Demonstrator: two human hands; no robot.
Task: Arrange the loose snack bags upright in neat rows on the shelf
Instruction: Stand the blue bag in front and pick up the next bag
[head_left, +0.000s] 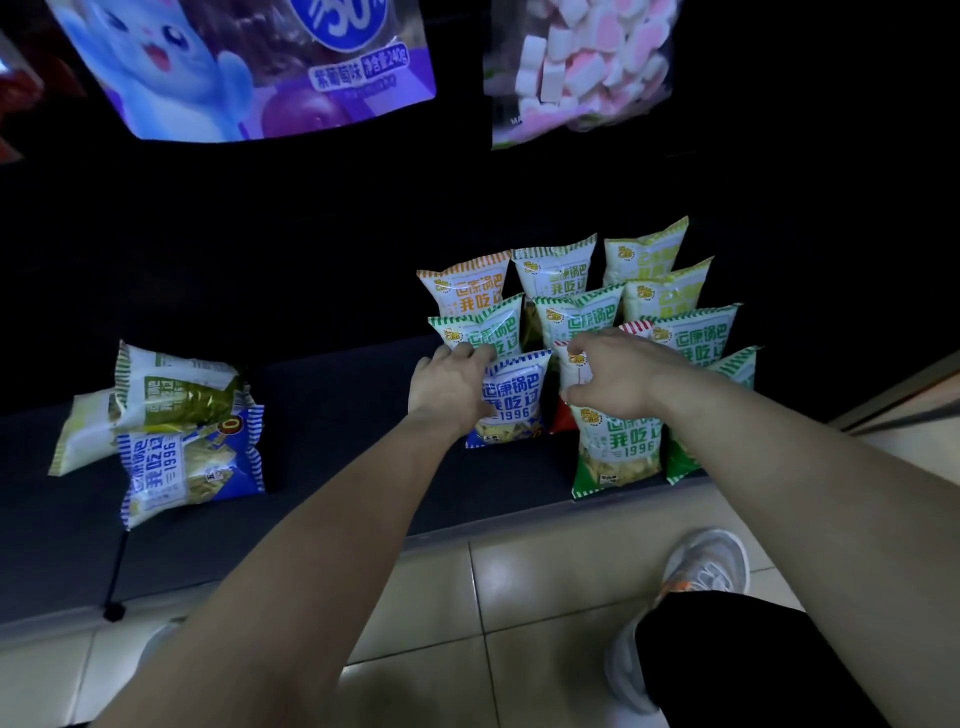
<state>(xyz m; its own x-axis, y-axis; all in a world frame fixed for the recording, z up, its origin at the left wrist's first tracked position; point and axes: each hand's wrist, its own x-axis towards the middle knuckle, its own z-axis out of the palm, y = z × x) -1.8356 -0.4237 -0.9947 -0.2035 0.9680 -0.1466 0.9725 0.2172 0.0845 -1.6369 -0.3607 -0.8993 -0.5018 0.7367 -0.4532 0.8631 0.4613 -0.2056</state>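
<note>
Several snack bags stand upright in rows on the right part of the dark shelf (337, 415). My left hand (449, 382) grips the top left corner of a blue bag (511, 400) at the front of the left row. My right hand (615, 376) pinches the top of a red-trimmed bag (571, 364) beside it. A green bag (618, 447) stands in front of that hand near the shelf edge. At the left lies a loose pile: a blue bag (192, 467), a green bag (176, 389) on it and a pale yellow-green bag (83, 436) behind.
A purple bag (249, 62) and a bag of pink and white marshmallows (576, 62) hang above. The shelf's front edge (441, 535) runs over a tiled floor (519, 597), where my shoe (706, 566) stands. A small black peg (113, 610) sits at the shelf front left.
</note>
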